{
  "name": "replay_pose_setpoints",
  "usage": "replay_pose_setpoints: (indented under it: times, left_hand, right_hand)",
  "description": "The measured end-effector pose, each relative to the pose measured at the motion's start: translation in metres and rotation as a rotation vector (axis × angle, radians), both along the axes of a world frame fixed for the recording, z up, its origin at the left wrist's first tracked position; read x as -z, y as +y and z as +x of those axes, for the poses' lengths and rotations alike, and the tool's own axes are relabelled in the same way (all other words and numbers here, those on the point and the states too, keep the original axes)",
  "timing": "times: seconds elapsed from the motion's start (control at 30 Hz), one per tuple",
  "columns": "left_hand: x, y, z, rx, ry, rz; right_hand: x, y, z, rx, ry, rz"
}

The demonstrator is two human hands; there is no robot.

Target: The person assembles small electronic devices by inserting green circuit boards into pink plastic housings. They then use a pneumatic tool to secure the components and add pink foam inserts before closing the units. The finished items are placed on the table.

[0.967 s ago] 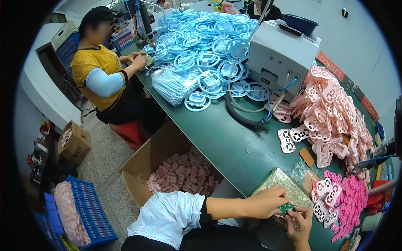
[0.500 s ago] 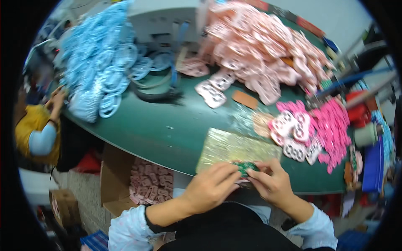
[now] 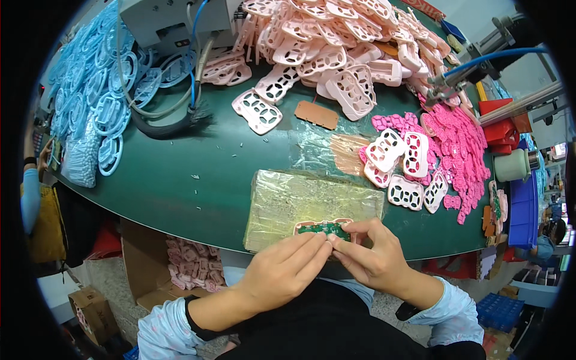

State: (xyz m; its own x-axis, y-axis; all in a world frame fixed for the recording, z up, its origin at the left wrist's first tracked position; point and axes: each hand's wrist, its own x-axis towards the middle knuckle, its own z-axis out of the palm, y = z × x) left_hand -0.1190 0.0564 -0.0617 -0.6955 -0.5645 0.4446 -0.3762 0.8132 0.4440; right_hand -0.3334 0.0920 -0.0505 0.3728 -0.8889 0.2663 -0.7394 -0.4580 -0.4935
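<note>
A pale pink plastic shell (image 3: 298, 225) with a green circuit board (image 3: 312, 228) lying in it sits at the near edge of a block wrapped in yellowish tape (image 3: 282, 201). My left hand (image 3: 281, 271) presses its fingertips together on the near side of the board. My right hand (image 3: 377, 255) grips the shell's right end between thumb and fingers, its thumb meeting the left fingertips. The fingers hide the lower part of the shell and board.
Beyond the block lie white-pink shells (image 3: 405, 192), hot-pink button pieces (image 3: 459, 150) and a brown board (image 3: 316, 114). Pink shells (image 3: 336, 60) and blue frames (image 3: 111, 84) are heaped farther back. A metal arm (image 3: 447, 90) reaches in at right. Below the table stands a carton (image 3: 139, 258) of pink parts.
The view has shifted, so the table things sit higher and farther left. The board now lies flatter in the shell at the block's edge, with both hands still on the assembly.
</note>
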Motion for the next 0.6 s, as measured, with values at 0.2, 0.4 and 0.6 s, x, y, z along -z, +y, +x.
replay_pose_setpoints:
  times: [0.2, 0.4, 0.6]
  left_hand:
    - [-0.002, -0.002, -0.003, -0.015, -0.078, -0.006]
    - [0.002, 0.002, -0.007, -0.015, -0.115, -0.115]
    - [0.005, 0.006, -0.007, -0.060, -0.097, -0.097]
  right_hand:
    - [-0.076, -0.060, -0.055, 0.508, -0.395, -0.308]
    - [-0.153, -0.163, -0.118, 0.263, -0.591, -0.686]
    - [-0.174, -0.174, -0.141, -0.170, -0.571, -0.269]
